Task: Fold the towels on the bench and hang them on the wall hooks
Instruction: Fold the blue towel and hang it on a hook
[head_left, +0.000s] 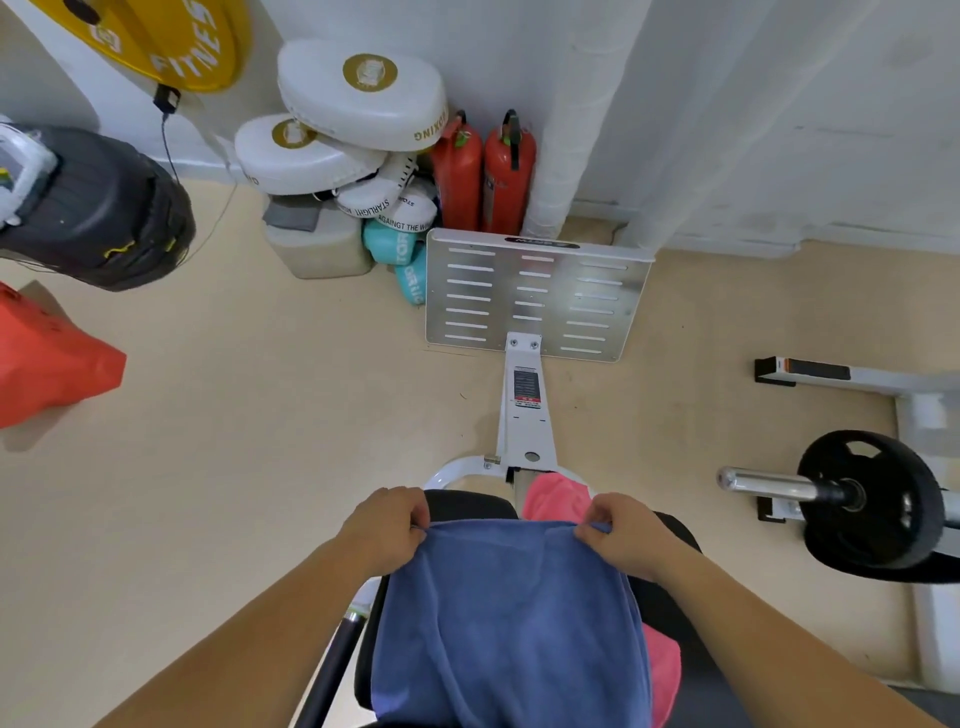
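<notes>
Pale gym flooring surrounded a black padded worktop (467, 506) at the six o'clock edge of the view. On it lay the blue towel (511, 623), spread over a pink towel (662, 670) that showed at twelve and four o'clock of it. The left hand (387, 525) was pinched on the blue towel's far left corner, the right hand (626, 532) on its far right corner. To fold well, both corners probably needed lifting together, level and taut, then drawing toward the near edge so the hems met squarely; the pink towel could drag along underneath. Of containers, only a beige tub (319, 247) stood at eleven o'clock near the wall, lidded, contents hidden. No wall hooks were visible.
</notes>
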